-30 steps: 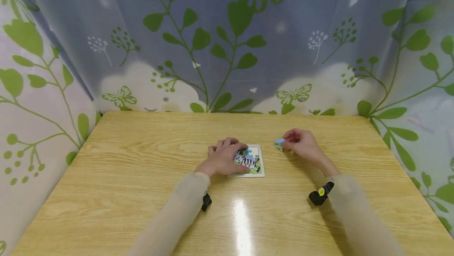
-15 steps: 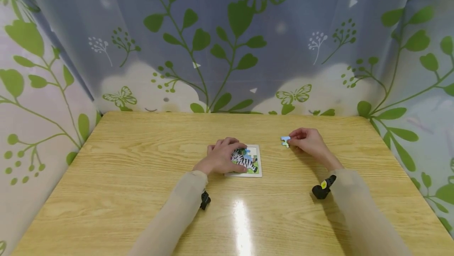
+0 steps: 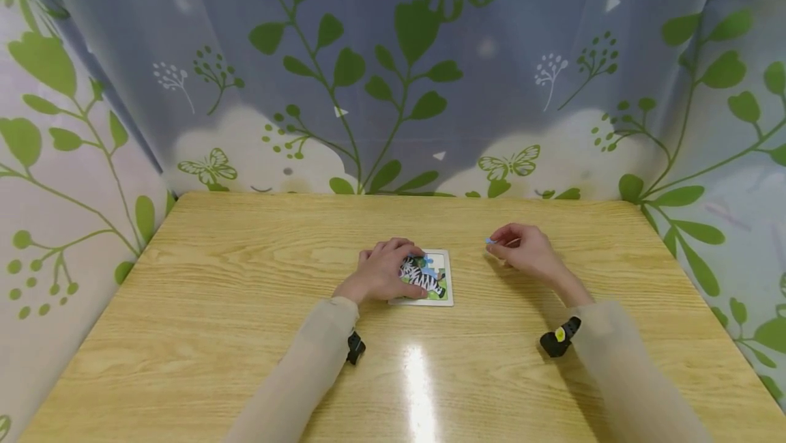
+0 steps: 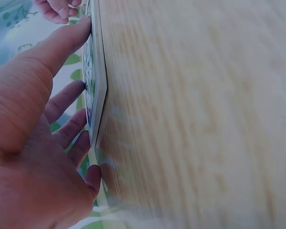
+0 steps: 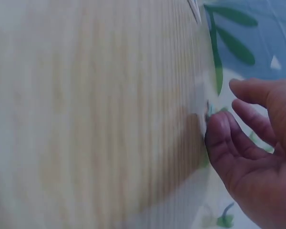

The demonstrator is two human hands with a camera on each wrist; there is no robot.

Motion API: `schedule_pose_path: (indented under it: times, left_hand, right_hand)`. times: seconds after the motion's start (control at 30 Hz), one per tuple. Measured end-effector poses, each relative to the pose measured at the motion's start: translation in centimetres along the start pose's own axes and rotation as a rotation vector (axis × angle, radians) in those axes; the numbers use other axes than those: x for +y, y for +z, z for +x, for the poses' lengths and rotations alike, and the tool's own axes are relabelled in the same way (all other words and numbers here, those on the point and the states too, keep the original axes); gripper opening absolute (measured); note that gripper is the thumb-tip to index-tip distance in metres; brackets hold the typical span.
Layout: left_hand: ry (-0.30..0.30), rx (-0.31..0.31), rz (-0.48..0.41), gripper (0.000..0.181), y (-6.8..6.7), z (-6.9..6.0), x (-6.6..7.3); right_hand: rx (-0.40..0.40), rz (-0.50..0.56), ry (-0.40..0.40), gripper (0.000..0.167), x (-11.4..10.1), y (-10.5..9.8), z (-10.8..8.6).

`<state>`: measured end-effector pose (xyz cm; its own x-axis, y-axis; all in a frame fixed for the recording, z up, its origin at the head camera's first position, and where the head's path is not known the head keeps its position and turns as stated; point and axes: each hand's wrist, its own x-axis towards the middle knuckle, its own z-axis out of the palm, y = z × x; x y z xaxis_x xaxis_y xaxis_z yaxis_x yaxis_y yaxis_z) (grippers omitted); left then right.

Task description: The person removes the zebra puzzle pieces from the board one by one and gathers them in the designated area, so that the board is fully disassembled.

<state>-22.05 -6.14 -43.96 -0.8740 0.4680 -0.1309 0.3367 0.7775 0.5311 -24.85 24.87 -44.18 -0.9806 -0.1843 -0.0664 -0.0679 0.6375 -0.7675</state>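
A small square jigsaw puzzle (image 3: 430, 284) with a zebra picture and a pale frame lies flat on the table. White gaps show at its upper right. My left hand (image 3: 383, 272) rests over its left part, thumb and fingertips touching the surface, as the left wrist view shows with the fingers (image 4: 66, 129) spread. Right of the puzzle, my right hand (image 3: 522, 248) pinches a light blue puzzle piece (image 3: 489, 241) between thumb and fingers. Most of that piece is hidden by the fingers; in the right wrist view only a sliver of the piece (image 5: 209, 109) shows.
The wooden table (image 3: 245, 245) has a light grain and a bright reflection near the front. A leaf-patterned curtain (image 3: 381, 88) stands along its back and sides. Each wrist wears a black camera, such as the right wrist camera (image 3: 557, 338).
The puzzle and left hand have shifted slightly left. The right hand moved right and turned the puzzle piece to show its face, then turned back so the fingers cover most of it.
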Motion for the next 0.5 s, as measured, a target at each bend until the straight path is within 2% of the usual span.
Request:
schedule_pose_path:
  times: [0.27,0.5]
  left_hand:
    - [-0.014,0.006,0.006,0.069,0.0,-0.1,0.3]
    - [-0.030,0.022,0.046,0.071,0.4,0.2,0.4]
  right_hand:
    - [-0.093,-0.104,-0.154,0.021,-2.9,2.5,-1.1]
    - [-0.170,-0.100,-0.254,0.016,-3.9,4.9,-0.8]
